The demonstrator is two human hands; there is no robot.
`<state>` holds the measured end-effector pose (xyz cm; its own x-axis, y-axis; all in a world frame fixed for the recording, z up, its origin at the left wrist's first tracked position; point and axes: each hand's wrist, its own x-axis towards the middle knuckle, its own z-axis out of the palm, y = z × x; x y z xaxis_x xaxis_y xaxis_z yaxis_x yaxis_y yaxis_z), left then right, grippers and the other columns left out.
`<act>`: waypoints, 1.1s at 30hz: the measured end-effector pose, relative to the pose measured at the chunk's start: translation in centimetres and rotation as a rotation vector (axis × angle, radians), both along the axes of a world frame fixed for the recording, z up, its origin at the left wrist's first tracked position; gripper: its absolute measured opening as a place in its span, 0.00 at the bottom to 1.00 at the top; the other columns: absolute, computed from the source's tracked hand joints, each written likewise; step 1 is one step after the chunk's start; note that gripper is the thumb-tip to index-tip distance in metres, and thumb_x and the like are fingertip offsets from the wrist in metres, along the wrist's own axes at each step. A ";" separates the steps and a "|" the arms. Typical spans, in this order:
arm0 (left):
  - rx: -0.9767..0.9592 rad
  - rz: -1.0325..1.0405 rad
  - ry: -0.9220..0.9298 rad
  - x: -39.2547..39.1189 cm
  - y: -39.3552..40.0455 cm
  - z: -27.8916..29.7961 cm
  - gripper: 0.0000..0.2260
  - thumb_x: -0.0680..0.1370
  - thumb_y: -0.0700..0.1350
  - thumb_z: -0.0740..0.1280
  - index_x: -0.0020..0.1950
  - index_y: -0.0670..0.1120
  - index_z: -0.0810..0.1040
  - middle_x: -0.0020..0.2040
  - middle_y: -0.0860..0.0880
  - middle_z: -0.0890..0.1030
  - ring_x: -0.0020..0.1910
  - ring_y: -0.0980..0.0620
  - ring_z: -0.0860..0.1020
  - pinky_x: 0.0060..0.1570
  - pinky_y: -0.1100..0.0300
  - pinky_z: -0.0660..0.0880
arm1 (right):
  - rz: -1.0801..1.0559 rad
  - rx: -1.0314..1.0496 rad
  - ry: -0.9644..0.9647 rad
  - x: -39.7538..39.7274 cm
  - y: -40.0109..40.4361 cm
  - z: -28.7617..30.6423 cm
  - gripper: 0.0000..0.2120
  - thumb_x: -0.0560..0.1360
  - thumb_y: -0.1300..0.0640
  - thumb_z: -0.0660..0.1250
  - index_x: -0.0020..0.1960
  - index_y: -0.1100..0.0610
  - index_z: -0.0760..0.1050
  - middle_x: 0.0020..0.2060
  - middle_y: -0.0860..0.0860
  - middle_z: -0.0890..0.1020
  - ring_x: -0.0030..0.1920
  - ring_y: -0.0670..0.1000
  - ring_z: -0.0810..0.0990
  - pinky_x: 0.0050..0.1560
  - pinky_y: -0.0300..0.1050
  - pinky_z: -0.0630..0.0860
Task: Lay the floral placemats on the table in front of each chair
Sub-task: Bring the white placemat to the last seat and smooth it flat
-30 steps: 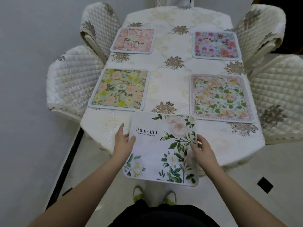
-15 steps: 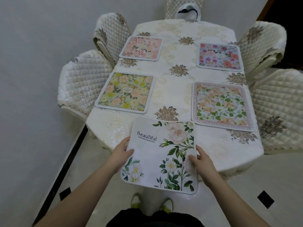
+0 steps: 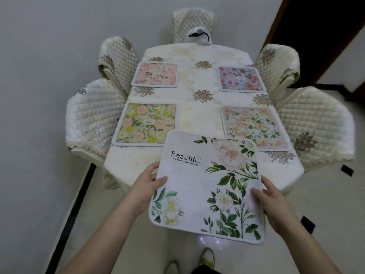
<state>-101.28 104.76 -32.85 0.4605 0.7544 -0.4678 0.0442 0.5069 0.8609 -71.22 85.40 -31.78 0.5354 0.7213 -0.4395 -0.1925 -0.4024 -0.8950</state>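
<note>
I hold a white placemat (image 3: 199, 186) printed with green leaves, white flowers and the word "Beautiful". My left hand (image 3: 147, 186) grips its left edge and my right hand (image 3: 270, 198) grips its right edge. It hangs tilted over the near end of the table (image 3: 197, 115), its far edge above the cloth. Several placemats lie flat on the table: a yellow-green one (image 3: 147, 123) near left, a peach and green one (image 3: 254, 127) near right, a pink one (image 3: 156, 74) far left, and a blue and red one (image 3: 240, 78) far right.
Quilted cream chairs stand at each side: near left (image 3: 92, 113), far left (image 3: 116, 58), near right (image 3: 316, 123), far right (image 3: 276, 64), and one at the far end (image 3: 194, 22) with a white bag on it. A wall runs along the left. My shoes show on the pale floor.
The white placemat has risen off the table's near end and come toward me, still held at both edges. My view has tilted up and shows the far chair.
</note>
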 end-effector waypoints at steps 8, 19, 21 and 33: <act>0.158 -0.205 0.041 3.6 -0.6 3.1 0.13 0.78 0.41 0.69 0.61 0.51 0.76 0.47 0.42 0.86 0.42 0.39 0.85 0.35 0.49 0.81 | -0.221 0.035 -0.012 -2.1 -7.0 1.9 0.18 0.81 0.64 0.63 0.61 0.43 0.77 0.49 0.53 0.87 0.48 0.57 0.87 0.39 0.48 0.83; 0.303 -0.506 0.119 12.6 -7.0 3.5 0.13 0.78 0.41 0.69 0.55 0.59 0.77 0.43 0.43 0.87 0.39 0.39 0.85 0.40 0.43 0.82 | -0.537 0.067 -0.036 -1.7 -19.3 4.0 0.18 0.80 0.66 0.63 0.59 0.45 0.78 0.48 0.57 0.87 0.48 0.59 0.86 0.53 0.58 0.81; 0.285 -0.565 0.103 14.7 -9.4 3.3 0.13 0.78 0.41 0.69 0.57 0.58 0.77 0.44 0.42 0.86 0.40 0.38 0.85 0.42 0.40 0.81 | -0.613 0.076 -0.028 -1.2 -22.5 3.6 0.18 0.79 0.66 0.63 0.59 0.46 0.79 0.48 0.57 0.87 0.48 0.60 0.86 0.54 0.59 0.80; 0.023 -0.761 0.084 27.9 -28.9 3.9 0.14 0.79 0.34 0.65 0.63 0.42 0.73 0.53 0.30 0.81 0.41 0.36 0.82 0.37 0.43 0.82 | -0.913 0.095 0.091 3.2 -44.0 0.1 0.16 0.79 0.67 0.63 0.59 0.50 0.78 0.48 0.59 0.87 0.45 0.58 0.87 0.50 0.57 0.83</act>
<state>-73.35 75.88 -28.94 0.8207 0.2533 -0.5121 0.4397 0.2921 0.8493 -68.01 41.44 -31.69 0.8807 0.0714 -0.4682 -0.4703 0.0151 -0.8824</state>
